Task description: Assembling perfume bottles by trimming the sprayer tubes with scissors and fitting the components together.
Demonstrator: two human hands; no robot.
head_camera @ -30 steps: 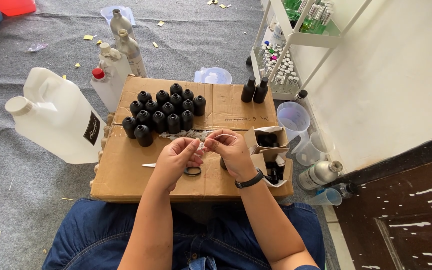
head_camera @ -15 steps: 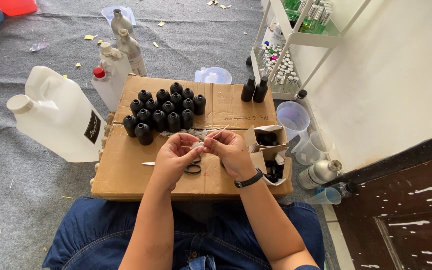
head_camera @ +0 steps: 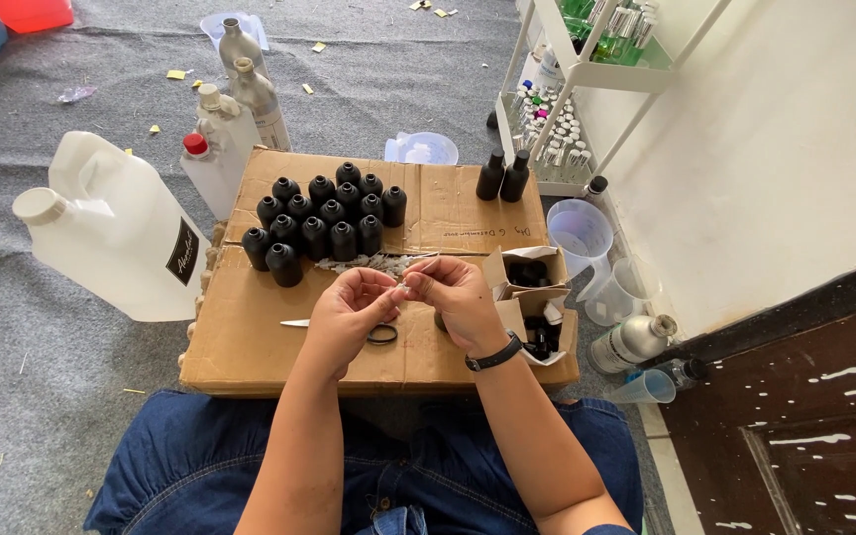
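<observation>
two bare hands meet over the flattened brown cardboard box [head_camera: 279, 337] in the head view: left hand [head_camera: 347, 315] and right hand [head_camera: 456, 295], fingertips pinched together on a tiny pale part [head_camera: 401, 288], perhaps a bottle insert, too small to tell. a cluster of small black plastic bottles [head_camera: 324, 218] stands just beyond, a black ring [head_camera: 381, 335] lies beneath. if the pinch slackens, the part could drop and be lost in the pale pile [head_camera: 369, 264].

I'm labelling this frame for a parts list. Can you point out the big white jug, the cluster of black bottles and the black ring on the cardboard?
white jug [head_camera: 111, 233], head view, on its broad side.
black bottles [head_camera: 324, 220], head view, middle of the cluster.
black ring [head_camera: 381, 335], head view, on its rim.
</observation>
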